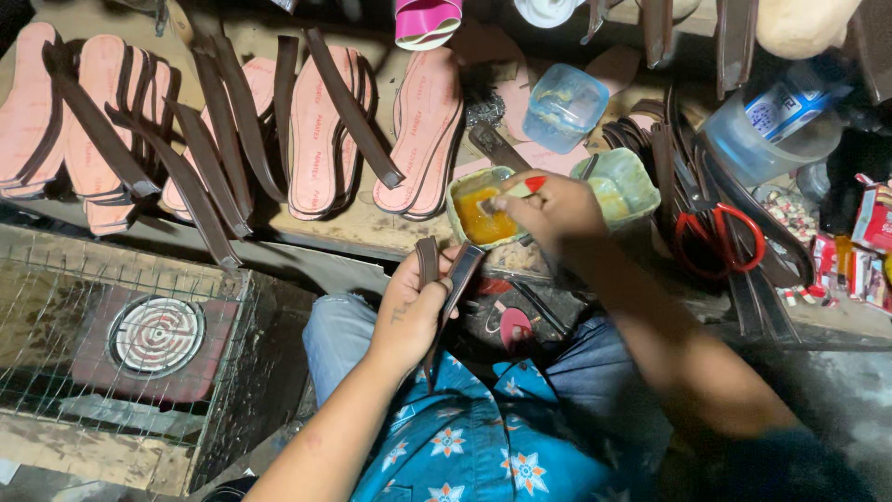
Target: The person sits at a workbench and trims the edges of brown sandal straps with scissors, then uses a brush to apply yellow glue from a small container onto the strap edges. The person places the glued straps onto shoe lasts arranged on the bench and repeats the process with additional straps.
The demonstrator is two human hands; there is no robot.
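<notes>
The dark brown strap [452,279] lay folded in my left hand [409,311], fingers closed around it just below the bench [372,232] edge, above my lap. My right hand [548,209] was closed on a red-handled applicator [520,188], its tip dipped in the amber glue of the green tub [476,218] standing at the bench edge. For a clean coat, I judged the applicator needed only a light load, wiped on the tub rim, with the strap's face held flat and turned up. A second green tub [621,186] sat just beside the first. Pink insoles [423,130] with straps lay behind; red-handled scissors [720,240] lay to the right.
</notes>
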